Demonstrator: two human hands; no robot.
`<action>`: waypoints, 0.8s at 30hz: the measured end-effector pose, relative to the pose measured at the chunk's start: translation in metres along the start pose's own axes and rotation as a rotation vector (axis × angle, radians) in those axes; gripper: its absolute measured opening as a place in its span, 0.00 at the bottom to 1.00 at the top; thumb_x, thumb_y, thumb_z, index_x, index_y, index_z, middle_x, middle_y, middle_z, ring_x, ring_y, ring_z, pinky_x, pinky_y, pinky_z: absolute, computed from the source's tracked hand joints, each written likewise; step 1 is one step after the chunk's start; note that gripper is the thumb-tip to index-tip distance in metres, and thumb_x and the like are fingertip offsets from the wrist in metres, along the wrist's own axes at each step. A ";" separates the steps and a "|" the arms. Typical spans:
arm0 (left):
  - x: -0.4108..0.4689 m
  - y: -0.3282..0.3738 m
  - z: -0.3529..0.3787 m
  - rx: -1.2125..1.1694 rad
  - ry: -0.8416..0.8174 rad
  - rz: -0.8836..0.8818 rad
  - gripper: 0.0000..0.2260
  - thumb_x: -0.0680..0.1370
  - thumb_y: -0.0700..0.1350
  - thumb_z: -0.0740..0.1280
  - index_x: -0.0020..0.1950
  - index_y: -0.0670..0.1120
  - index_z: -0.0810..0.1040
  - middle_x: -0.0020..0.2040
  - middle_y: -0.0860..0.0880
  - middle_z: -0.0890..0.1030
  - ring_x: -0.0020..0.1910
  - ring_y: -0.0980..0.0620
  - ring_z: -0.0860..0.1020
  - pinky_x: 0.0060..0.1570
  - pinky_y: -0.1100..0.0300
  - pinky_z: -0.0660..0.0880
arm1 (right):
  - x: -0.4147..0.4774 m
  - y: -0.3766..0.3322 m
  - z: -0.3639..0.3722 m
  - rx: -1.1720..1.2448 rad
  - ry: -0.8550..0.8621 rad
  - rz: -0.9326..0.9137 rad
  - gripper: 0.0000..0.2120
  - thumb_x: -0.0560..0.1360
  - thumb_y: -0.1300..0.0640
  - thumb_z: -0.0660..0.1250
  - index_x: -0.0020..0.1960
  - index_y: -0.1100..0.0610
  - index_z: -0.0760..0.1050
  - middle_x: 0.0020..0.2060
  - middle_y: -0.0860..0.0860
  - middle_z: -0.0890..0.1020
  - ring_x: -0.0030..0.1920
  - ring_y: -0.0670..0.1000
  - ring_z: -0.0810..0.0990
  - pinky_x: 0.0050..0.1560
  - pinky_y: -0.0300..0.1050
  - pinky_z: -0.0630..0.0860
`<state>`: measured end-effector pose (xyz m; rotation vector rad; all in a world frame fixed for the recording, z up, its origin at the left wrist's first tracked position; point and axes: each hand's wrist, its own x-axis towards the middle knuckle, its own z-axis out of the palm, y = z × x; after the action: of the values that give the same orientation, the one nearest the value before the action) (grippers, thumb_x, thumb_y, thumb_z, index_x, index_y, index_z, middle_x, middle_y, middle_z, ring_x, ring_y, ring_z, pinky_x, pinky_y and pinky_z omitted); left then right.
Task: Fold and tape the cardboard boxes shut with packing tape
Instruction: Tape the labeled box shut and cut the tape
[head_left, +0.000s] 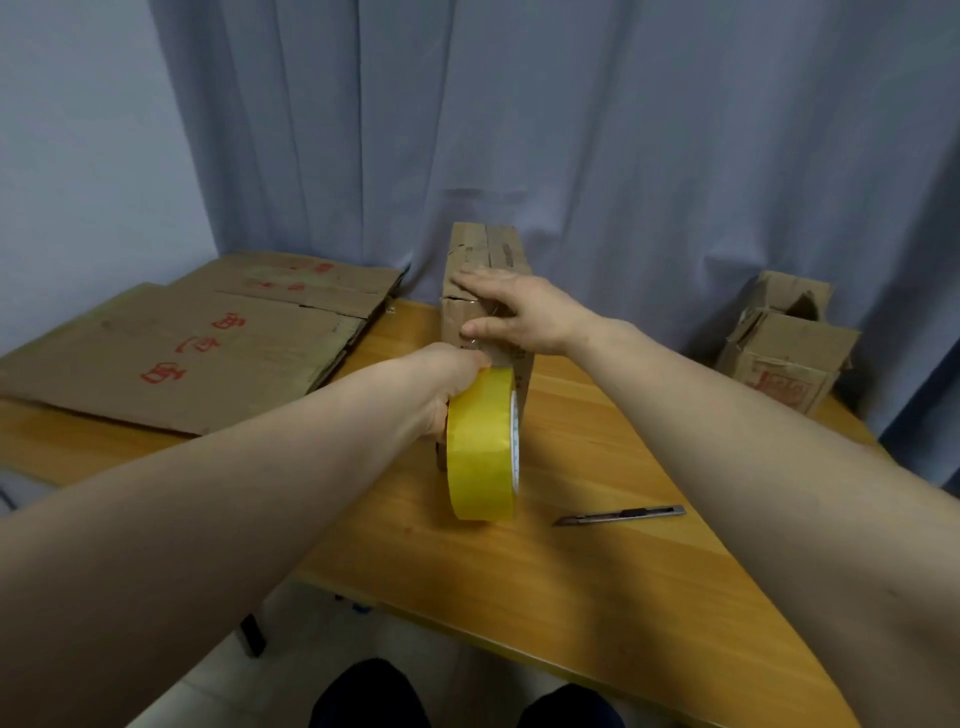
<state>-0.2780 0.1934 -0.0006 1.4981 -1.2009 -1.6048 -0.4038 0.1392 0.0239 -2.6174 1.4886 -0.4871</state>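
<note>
From the head view, the person is taping the tall cardboard box (485, 291) standing mid-surface. The left hand (447, 379), its grip closed around the yellow tape roll (483, 452), is pulling tape down the near side. The right hand (519, 312) is lying flat, fingers spread, pressing the top. Next comes cutting (the knife (621, 515) is lying nearby).

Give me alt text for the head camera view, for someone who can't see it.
A person's left hand holds a yellow roll of packing tape against a narrow cardboard box on a wooden table while the right hand presses flat on the box top. A utility knife lies to the right; flattened cardboard lies to the left.
</note>
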 end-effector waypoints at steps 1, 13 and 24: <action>-0.002 0.000 -0.001 0.002 -0.001 0.008 0.08 0.79 0.46 0.65 0.44 0.43 0.74 0.34 0.46 0.78 0.28 0.50 0.77 0.23 0.60 0.76 | 0.001 0.001 0.002 0.011 0.023 -0.002 0.31 0.76 0.52 0.67 0.75 0.57 0.60 0.75 0.53 0.61 0.75 0.49 0.57 0.67 0.31 0.49; -0.005 0.000 -0.007 0.330 -0.006 0.063 0.03 0.77 0.40 0.66 0.47 0.41 0.77 0.39 0.43 0.78 0.35 0.47 0.77 0.38 0.57 0.79 | 0.005 0.009 0.012 -0.068 0.096 -0.072 0.31 0.73 0.47 0.70 0.73 0.54 0.66 0.71 0.52 0.70 0.72 0.51 0.66 0.70 0.42 0.60; -0.018 -0.011 -0.002 0.211 -0.102 0.010 0.02 0.77 0.39 0.66 0.48 0.41 0.77 0.39 0.43 0.80 0.30 0.49 0.78 0.34 0.59 0.78 | 0.003 0.013 0.008 -0.083 0.037 -0.131 0.41 0.69 0.53 0.75 0.75 0.58 0.59 0.74 0.55 0.63 0.75 0.52 0.59 0.70 0.36 0.52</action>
<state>-0.2720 0.2135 -0.0029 1.5511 -1.4706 -1.6049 -0.4101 0.1296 0.0137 -2.7975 1.3825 -0.4978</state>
